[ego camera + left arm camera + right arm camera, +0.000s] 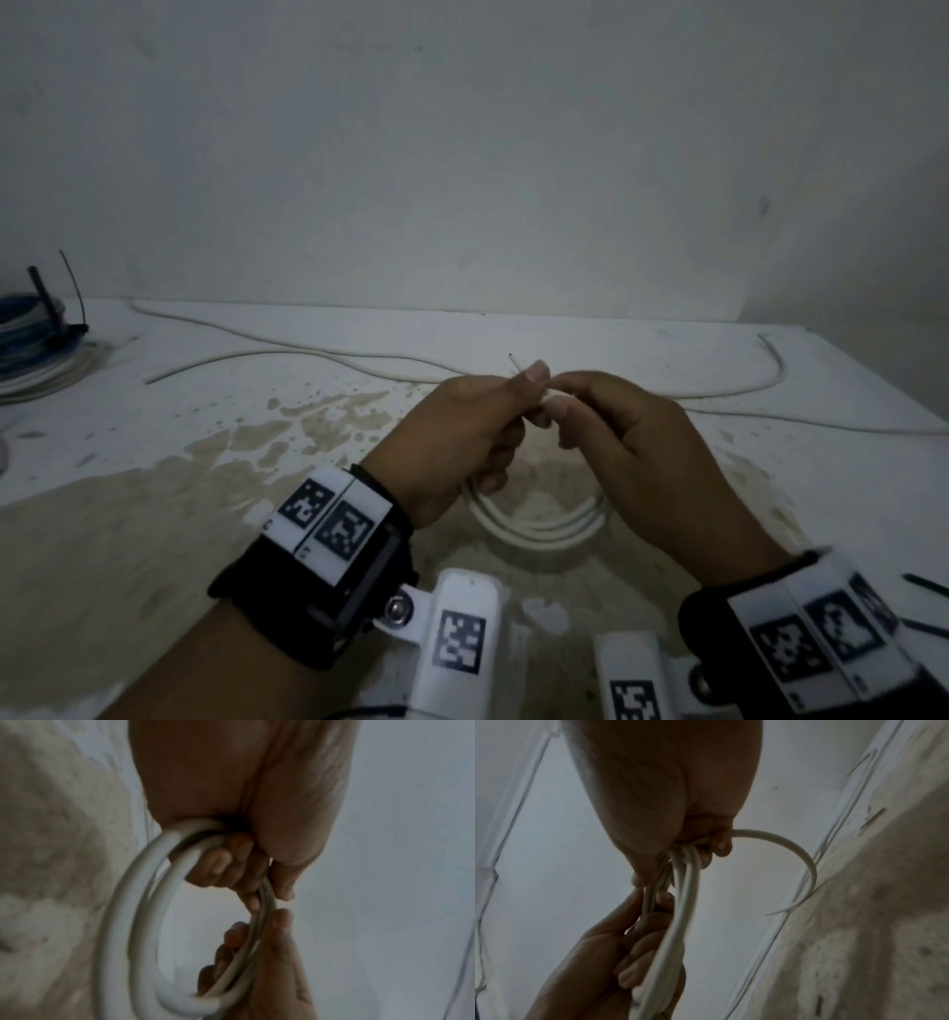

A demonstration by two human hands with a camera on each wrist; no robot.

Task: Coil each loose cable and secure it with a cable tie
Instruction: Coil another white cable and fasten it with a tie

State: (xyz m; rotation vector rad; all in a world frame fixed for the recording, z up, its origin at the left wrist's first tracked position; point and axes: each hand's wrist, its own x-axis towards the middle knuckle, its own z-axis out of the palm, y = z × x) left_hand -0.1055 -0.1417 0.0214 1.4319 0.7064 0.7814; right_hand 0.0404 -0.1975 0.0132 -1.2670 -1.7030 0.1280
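Observation:
A white cable coil [539,524] of a few loops hangs above the stained table between both hands. My left hand [477,426] grips the top of the loops, thumb on top, fingers curled round the strands [226,862]. Facing it, my right hand [611,437] pinches the same bundle [682,923] right beside the left thumb. The cable's short free end [513,363] sticks up past the left thumb; in the right wrist view this free end [798,854] arcs away to the right. No tie is visible on this coil.
A long loose white cable [308,354] snakes across the back of the table [154,462]. At the far left lie blue and white cable coils [31,339] with a black cable tie [77,308] standing up. Loose black cable ties [924,586] lie at the right edge.

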